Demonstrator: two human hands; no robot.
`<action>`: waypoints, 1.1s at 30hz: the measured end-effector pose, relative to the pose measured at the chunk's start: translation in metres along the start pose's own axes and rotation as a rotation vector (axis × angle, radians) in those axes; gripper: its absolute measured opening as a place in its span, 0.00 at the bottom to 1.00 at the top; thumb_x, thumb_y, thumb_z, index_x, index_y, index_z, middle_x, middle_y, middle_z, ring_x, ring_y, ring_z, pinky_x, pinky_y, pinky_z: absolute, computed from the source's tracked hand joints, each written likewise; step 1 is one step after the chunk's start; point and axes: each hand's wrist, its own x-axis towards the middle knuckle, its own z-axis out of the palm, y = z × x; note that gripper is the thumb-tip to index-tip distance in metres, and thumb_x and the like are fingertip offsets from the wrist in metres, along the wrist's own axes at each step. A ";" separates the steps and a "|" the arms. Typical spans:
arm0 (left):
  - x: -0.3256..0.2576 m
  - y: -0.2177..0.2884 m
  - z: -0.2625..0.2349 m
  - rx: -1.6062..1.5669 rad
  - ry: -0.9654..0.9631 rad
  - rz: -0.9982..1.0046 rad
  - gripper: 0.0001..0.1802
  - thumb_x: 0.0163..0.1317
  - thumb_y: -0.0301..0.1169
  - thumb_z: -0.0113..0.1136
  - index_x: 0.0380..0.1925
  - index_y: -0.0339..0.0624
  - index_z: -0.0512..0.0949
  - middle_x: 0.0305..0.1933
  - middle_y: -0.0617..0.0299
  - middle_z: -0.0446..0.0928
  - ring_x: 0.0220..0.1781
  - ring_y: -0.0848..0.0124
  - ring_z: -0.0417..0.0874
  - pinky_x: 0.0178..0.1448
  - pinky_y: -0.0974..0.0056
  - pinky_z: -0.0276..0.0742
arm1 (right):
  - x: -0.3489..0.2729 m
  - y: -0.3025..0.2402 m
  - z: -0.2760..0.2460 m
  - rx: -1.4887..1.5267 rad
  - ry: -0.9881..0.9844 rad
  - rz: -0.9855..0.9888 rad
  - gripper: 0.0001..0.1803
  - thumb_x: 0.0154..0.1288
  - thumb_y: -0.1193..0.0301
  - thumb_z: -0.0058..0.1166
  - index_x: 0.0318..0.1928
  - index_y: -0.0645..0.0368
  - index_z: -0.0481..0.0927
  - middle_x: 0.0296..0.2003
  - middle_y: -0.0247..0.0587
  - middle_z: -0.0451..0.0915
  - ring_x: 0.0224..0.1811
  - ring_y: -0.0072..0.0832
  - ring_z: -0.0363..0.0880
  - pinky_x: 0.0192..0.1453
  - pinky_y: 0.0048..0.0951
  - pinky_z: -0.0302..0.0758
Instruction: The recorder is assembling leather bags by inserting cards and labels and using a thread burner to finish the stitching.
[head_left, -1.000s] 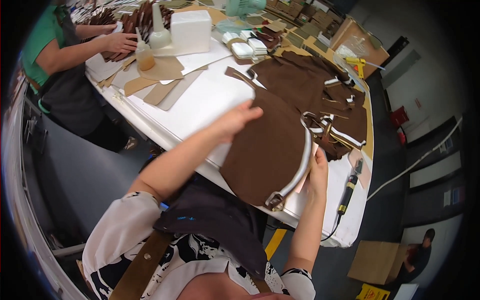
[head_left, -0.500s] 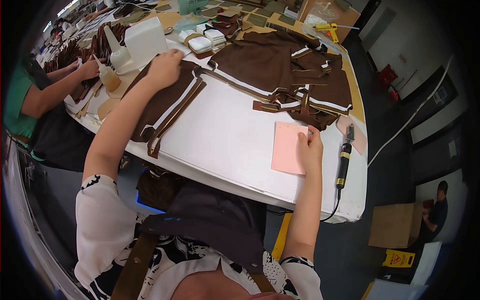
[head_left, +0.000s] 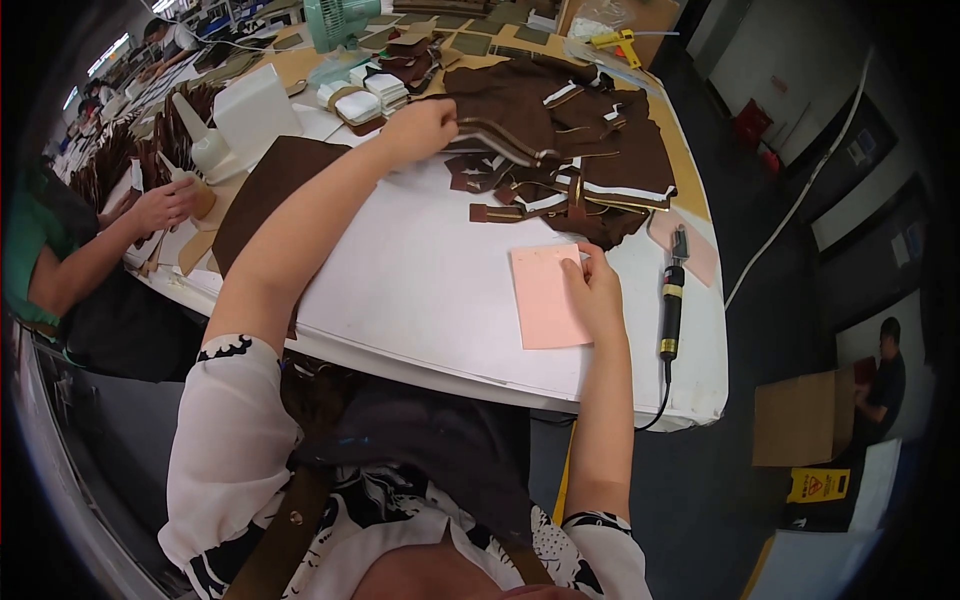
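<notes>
the step in hand looks like taking the next brown panel (head_left: pixel 500 105) from the pile at the table's far side. the left hand (head_left: pixel 425 130) reaches across with fingers curled together, seemingly pinching the panel's trimmed near edge — blur hides the exact grip. the right hand (head_left: pixel 598 290) pinches a pink card (head_left: pixel 550 300), thumb on top, over the near right of the table. the next move probably calls for drawing the panel clear without dragging the strapped pieces (head_left: pixel 575 205) beside it.

another brown piece (head_left: pixel 270 185) lies flat under the left forearm. on the white table (head_left: pixel 420 270), a black-handled tool (head_left: pixel 672 310) rests right of the card, its tip over a 2nd pink sheet (head_left: pixel 690 245). farther back are white stacks (head_left: pixel 375 92) and a yellow glue gun (head_left: pixel 617 45).

at left, a co-worker's hand (head_left: pixel 165 203) is by an amber bottle (head_left: pixel 204 199); at far right — a person (head_left: pixel 882 385) beside a cardboard box (head_left: pixel 800 420).
</notes>
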 end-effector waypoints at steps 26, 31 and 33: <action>-0.123 0.059 -0.033 -1.107 -0.356 -0.530 0.04 0.69 0.31 0.60 0.35 0.45 0.78 0.32 0.70 0.78 0.32 0.81 0.76 0.35 0.73 0.72 | -0.025 -0.111 0.073 -0.006 -0.053 -0.450 0.14 0.67 0.65 0.62 0.33 0.61 0.74 0.34 0.44 0.79 0.33 0.45 0.79 0.36 0.42 0.74; -0.124 -0.009 -0.039 -0.763 0.042 -0.471 0.09 0.75 0.35 0.55 0.38 0.42 0.76 0.30 0.69 0.74 0.29 0.79 0.73 0.32 0.69 0.75 | -0.040 -0.099 0.045 -0.078 -0.194 -0.525 0.12 0.66 0.66 0.63 0.33 0.61 0.77 0.31 0.42 0.76 0.32 0.41 0.76 0.37 0.38 0.73; -0.126 -0.020 -0.062 -0.841 0.188 -0.558 0.09 0.74 0.35 0.55 0.40 0.41 0.77 0.32 0.65 0.76 0.35 0.78 0.77 0.39 0.68 0.76 | -0.047 -0.081 0.024 -0.075 -0.196 -0.499 0.12 0.66 0.66 0.62 0.34 0.61 0.77 0.31 0.41 0.77 0.32 0.39 0.76 0.37 0.36 0.73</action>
